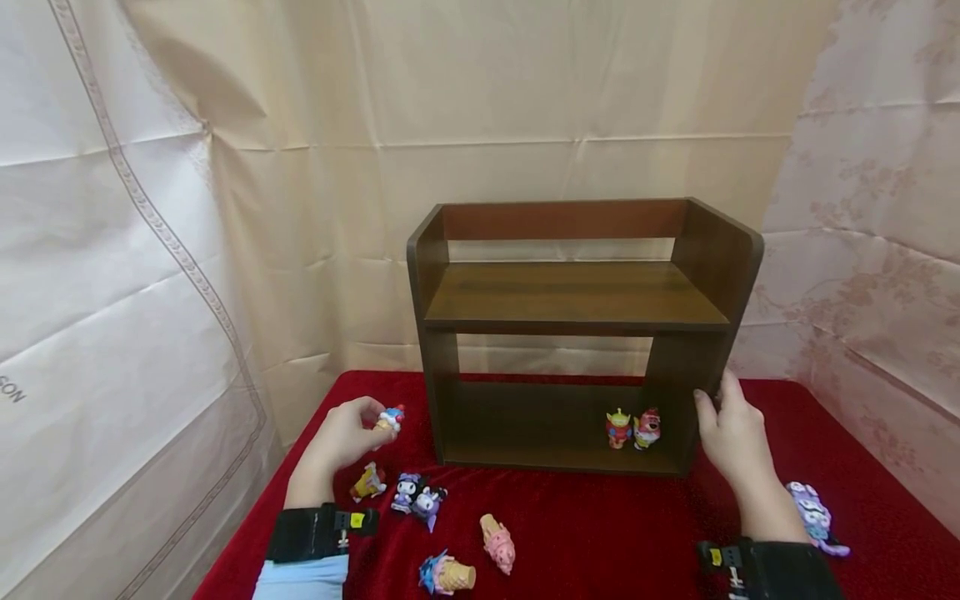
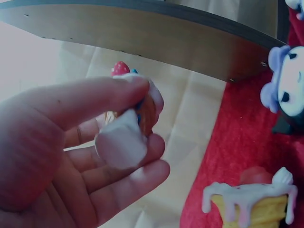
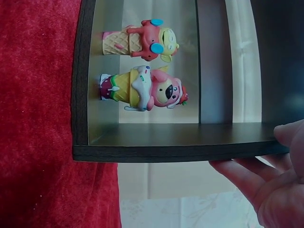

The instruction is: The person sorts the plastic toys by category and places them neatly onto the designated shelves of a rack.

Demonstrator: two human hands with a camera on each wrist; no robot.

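Note:
Between the thumb and fingers of my left hand [image 1: 341, 437] is a small figurine [image 1: 391, 418] with a white, blue and red top, raised left of the brown wooden shelf [image 1: 573, 292]. The left wrist view shows the figurine's pale base [image 2: 121, 145] turned toward the camera. My right hand [image 1: 737, 433] grips the shelf's right side panel [image 3: 190, 154], thumb at its front edge and fingers along the outside. On the lower board, near that panel, stand a green-headed figurine [image 1: 618, 428] in red and a pink bear figurine [image 1: 647, 428], both on cone-shaped bases.
On the red cloth [image 1: 592, 525] lie a yellow cone figurine [image 1: 368, 482], two purple-and-black figurines [image 1: 417, 498], a pink cone figurine [image 1: 497, 543] and a blue-topped cone figurine [image 1: 447, 574]. A purple figurine [image 1: 813, 512] lies beside my right forearm. Curtains [image 1: 555, 100] hang behind.

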